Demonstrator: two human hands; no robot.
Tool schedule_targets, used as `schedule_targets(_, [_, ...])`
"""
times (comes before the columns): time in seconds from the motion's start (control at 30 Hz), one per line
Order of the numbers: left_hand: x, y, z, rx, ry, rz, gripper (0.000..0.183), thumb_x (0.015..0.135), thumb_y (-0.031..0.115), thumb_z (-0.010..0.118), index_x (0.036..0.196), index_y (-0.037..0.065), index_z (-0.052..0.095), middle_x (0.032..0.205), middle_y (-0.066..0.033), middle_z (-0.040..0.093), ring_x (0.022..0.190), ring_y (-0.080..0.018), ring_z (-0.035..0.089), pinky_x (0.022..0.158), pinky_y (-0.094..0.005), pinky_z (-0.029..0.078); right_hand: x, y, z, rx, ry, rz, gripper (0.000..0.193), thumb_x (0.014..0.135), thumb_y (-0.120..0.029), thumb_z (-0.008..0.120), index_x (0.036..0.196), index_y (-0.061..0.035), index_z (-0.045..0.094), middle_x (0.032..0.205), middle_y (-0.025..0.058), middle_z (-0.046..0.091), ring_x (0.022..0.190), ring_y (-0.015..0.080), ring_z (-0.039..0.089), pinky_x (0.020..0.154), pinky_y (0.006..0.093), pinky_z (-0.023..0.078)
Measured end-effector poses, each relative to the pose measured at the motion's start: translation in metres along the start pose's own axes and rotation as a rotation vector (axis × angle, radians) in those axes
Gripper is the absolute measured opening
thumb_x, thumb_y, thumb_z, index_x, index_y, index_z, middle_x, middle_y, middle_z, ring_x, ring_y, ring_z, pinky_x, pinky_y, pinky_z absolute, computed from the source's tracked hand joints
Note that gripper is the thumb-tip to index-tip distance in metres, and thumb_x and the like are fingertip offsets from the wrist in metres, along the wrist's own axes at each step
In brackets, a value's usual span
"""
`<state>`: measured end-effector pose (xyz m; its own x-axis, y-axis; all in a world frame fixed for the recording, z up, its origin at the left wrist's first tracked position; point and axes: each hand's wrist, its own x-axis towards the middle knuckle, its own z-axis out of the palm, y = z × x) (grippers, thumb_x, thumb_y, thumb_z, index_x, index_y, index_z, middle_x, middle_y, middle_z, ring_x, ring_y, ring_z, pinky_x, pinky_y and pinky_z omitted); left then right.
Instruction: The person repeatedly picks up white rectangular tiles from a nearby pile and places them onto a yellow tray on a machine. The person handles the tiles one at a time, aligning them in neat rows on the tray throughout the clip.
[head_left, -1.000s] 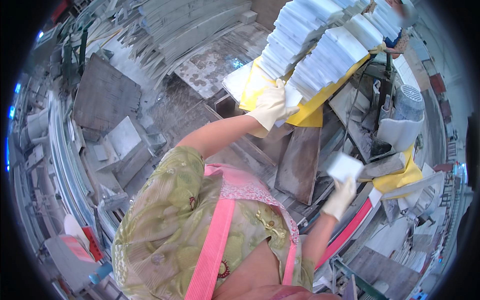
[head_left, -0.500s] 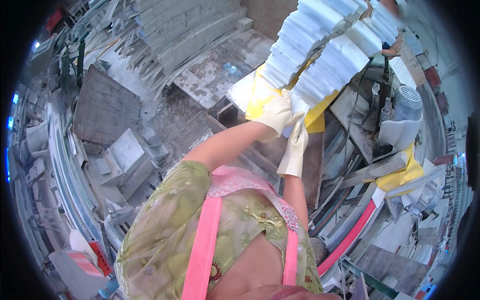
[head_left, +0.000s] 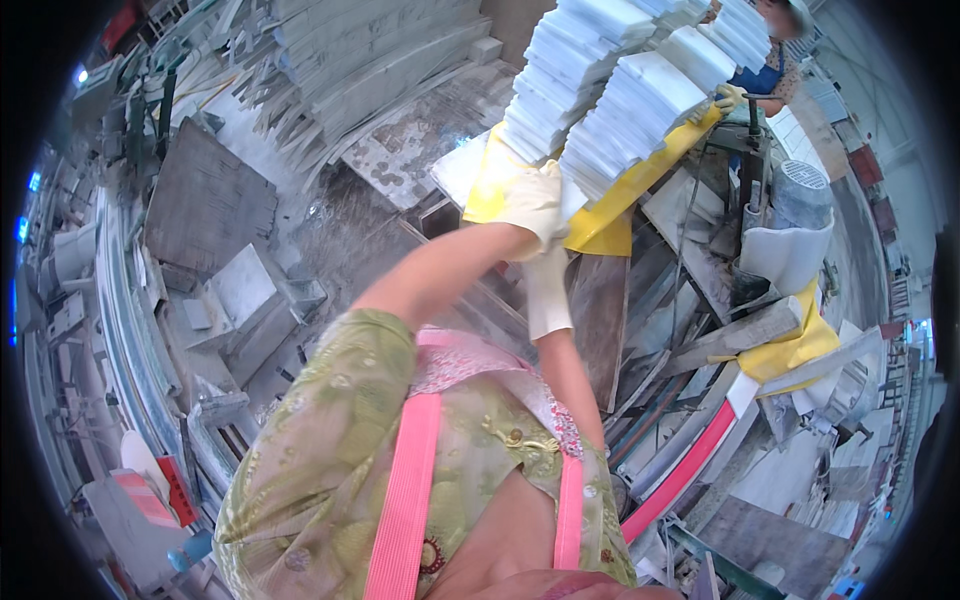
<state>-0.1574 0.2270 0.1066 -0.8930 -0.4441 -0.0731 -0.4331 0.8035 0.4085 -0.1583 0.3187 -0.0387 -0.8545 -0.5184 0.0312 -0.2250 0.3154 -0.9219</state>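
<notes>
My left hand point(head_left: 533, 207), in a cream rubber glove, is closed at the near end of a white stone tile point(head_left: 572, 196). My right hand point(head_left: 547, 275), gloved the same way, is just below and against it; its fingers are hidden behind the left hand. Beyond my hands, two leaning rows of white stone tiles point(head_left: 625, 120) stand tightly packed on edge. Yellow sheeting point(head_left: 610, 225) lies under and beside them.
At the far right a co-worker's gloved hand point(head_left: 729, 98) touches the tile rows' end. Grey stone strips point(head_left: 390, 80) are piled at the far left. A grey motor-like cylinder point(head_left: 800, 195) stands to the right, beside boards and a pink-red strip point(head_left: 680, 470).
My hands and the tile rows have shifted left in view. The right hand has gone from beside the left to beneath it. The co-worker and their gloved hand show more fully.
</notes>
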Motion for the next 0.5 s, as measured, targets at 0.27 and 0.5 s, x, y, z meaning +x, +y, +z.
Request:
schedule_targets(0.27, [0.016, -0.058, -0.028, 0.097, -0.208, 0.393, 0.12, 0.058, 0.035, 0.087, 0.159, 0.004, 0.029, 0.133, -0.0263, 0.06, 0.117, -0.0381, 0.064, 0.097, -0.0409, 0.052, -0.03, -0.065, -0.047, 0.222, -0.218, 0.226, 0.063, 0.092, -0.041, 0.073, 0.13, 0.0075, 0.06, 0.127, 0.0211, 0.066, 0.115, 0.021, 0.064, 0.096, 0.0356, 0.051])
schedule_targets(0.5, [-0.007, -0.084, 0.002, 0.022, 0.32, 0.474, 0.12, 0.059, 0.047, 0.087, 0.157, 0.006, 0.033, 0.145, -0.026, 0.051, 0.127, -0.0385, 0.058, 0.101, -0.0457, 0.05, 0.066, -0.009, -0.098, 0.686, -0.356, 0.082, 0.069, 0.111, -0.047, 0.037, 0.153, 0.0075, 0.037, 0.156, 0.0182, 0.043, 0.144, 0.0274, 0.042, 0.119, 0.0406, 0.033])
